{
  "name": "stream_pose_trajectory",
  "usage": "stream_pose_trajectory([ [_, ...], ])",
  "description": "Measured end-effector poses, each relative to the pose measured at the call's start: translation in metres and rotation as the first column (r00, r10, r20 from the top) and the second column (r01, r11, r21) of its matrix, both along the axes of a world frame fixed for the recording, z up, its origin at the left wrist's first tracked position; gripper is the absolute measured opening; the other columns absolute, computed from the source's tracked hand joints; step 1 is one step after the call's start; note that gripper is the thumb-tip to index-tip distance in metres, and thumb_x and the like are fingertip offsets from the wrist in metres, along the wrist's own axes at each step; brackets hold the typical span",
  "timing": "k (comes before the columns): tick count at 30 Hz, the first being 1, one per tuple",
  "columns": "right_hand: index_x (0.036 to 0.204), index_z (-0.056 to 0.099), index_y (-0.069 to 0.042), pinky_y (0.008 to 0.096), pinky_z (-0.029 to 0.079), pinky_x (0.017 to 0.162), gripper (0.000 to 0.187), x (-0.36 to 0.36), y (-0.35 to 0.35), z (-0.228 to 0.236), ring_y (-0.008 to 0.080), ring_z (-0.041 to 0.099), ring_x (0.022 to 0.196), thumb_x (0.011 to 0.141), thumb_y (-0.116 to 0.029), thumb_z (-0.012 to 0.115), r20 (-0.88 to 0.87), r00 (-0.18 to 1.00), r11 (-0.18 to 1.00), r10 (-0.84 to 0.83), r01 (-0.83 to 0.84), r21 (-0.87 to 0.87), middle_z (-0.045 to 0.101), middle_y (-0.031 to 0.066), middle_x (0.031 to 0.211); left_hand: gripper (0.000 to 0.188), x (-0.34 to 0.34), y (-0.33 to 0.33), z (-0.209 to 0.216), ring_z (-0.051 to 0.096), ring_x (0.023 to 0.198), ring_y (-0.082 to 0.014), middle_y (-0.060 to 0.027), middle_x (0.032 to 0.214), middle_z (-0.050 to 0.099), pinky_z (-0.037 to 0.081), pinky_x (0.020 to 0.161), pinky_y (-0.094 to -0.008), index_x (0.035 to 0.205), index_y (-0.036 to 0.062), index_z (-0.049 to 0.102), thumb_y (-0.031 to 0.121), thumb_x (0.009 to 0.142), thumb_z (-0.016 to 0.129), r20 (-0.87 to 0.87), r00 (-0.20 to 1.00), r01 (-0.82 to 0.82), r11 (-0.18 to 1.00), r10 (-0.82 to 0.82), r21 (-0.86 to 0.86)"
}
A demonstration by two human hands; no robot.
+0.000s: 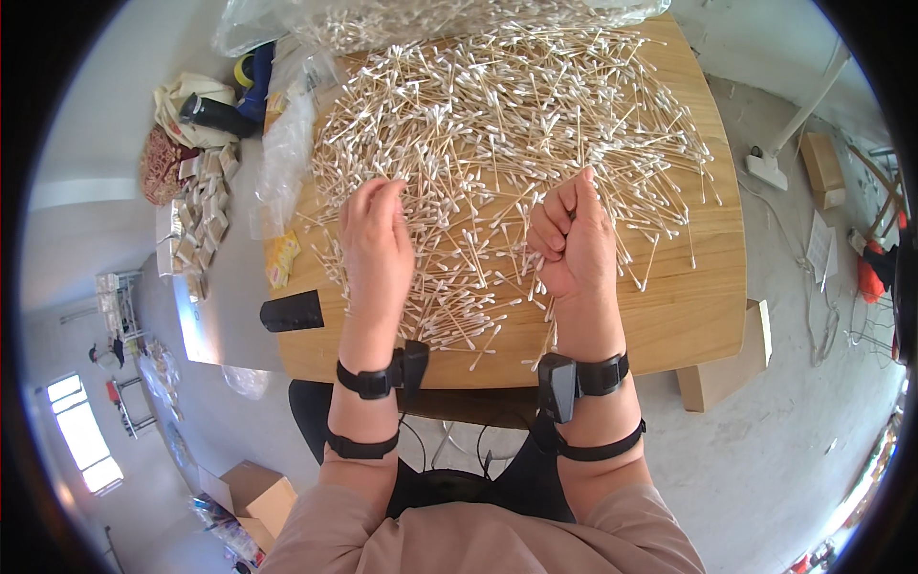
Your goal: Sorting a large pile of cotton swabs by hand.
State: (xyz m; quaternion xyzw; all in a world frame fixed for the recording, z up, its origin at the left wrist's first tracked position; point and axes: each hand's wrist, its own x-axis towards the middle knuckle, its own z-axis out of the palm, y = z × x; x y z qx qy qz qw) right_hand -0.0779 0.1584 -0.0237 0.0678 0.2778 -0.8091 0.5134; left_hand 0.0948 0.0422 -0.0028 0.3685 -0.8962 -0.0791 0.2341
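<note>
Wooden table (698, 316) carries a wide scatter of cotton swabs (516, 115), with a clear plastic bag (287, 163) at its left edge. Left hand (376, 239) rests on the swabs, fingers drawn together in a narrow pinch; right hand (572, 239) is fisted around a bundle of swabs (stems protrude above the thumb).

A great loose heap of cotton swabs (516, 124) lay spread over most of the wooden tabletop, thin pale sticks with white tips at both ends, crossing one another at every angle. The heap was thickest toward the far edge and thinned to scattered single swabs near the front edge. A small bundle of swabs (551, 335) hung downward from the closed right fist, the sticks roughly parallel.
</note>
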Motion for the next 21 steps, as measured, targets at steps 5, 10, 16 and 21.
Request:
stream_pose_trajectory([
  [5, 0.069, 0.036, -0.013, 0.0226, 0.021, 0.040, 0.039, -0.002, -0.001, -0.003, 0.0093, 0.030, 0.045, 0.097, -0.040, 0.043, 0.004, 1.000, 0.998, -0.031, 0.031, 0.049, 0.031, -0.0023, 0.057, 0.027, 0.011, 0.007, -0.027, 0.046, 0.115, -0.0359, -0.0142, 0.121, 0.053, 0.036, 0.098, -0.0480, 0.108, 0.0098, 0.064, 0.006, 0.081, 0.063, 0.115, 0.992, 0.062, 0.998, -0.060, -0.016],
  [10, 0.070, 0.039, -0.012, 0.0230, 0.022, 0.039, 0.038, -0.005, 0.001, -0.006, 0.0098, 0.031, 0.044, 0.098, -0.039, 0.042, 0.019, 0.996, 0.994, -0.085, 0.083, 0.077, 0.033, -0.0013, 0.057, 0.025, -0.002, 0.039, -0.017, 0.047, 0.115, -0.0377, -0.0137, 0.123, 0.053, 0.035, 0.099, -0.0496, 0.105, 0.0094, 0.064, 0.008, 0.080, 0.063, 0.076, 0.979, 0.182, 0.979, -0.190, 0.095],
  [16, 0.071, 0.039, -0.011, 0.0234, 0.023, 0.039, 0.037, -0.006, 0.000, -0.006, 0.0100, 0.031, 0.044, 0.098, -0.037, 0.042, 0.033, 0.995, 0.993, -0.097, 0.095, 0.067, 0.033, -0.0009, 0.057, 0.025, 0.019, 0.018, -0.028, 0.049, 0.112, -0.0343, -0.0130, 0.118, 0.056, 0.037, 0.097, -0.0452, 0.106, 0.0058, 0.062, 0.010, 0.081, 0.063, 0.058, 0.997, 0.042, 0.997, -0.046, 0.066],
  [21, 0.071, 0.039, -0.011, 0.0234, 0.022, 0.039, 0.036, -0.006, 0.000, -0.007, 0.0098, 0.030, 0.045, 0.098, -0.036, 0.042, 0.041, 0.994, 0.993, -0.106, 0.104, 0.051, 0.033, -0.0010, 0.057, 0.024, 0.020, 0.011, -0.026, 0.050, 0.110, -0.0354, -0.0146, 0.112, 0.057, 0.038, 0.094, -0.0442, 0.106, 0.0031, 0.060, 0.010, 0.083, 0.062, 0.096, 0.993, -0.070, 0.997, 0.071, -0.021],
])
